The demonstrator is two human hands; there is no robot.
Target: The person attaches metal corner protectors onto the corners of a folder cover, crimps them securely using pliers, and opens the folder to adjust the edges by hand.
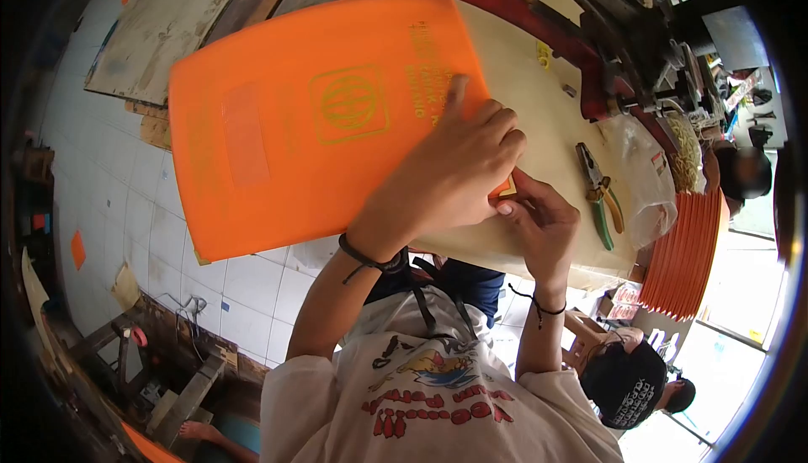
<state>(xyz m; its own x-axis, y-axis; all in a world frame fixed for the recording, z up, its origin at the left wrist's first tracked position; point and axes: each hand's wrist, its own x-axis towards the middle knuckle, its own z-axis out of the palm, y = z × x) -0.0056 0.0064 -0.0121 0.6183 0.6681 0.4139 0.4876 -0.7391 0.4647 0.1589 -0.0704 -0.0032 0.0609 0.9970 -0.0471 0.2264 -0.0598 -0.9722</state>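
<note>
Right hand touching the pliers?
Apart. The head view shows a strip of bare cream work surface between the right hand and the pliers.

Two bare hands, the left hand (467, 156) and the right hand (547, 219), at centre; one flat, rectangular orange folder (290, 160) at upper centre, with one yellow globe emblem (349, 109) printed on it. Toward the right, one pair of green-and-yellow-handled pliers (599, 183), one clear plastic bag (650, 189) and one stack of thin orange pieces (683, 252), too tightly packed to count. One black cap with white lettering (624, 385), lower right.
</note>
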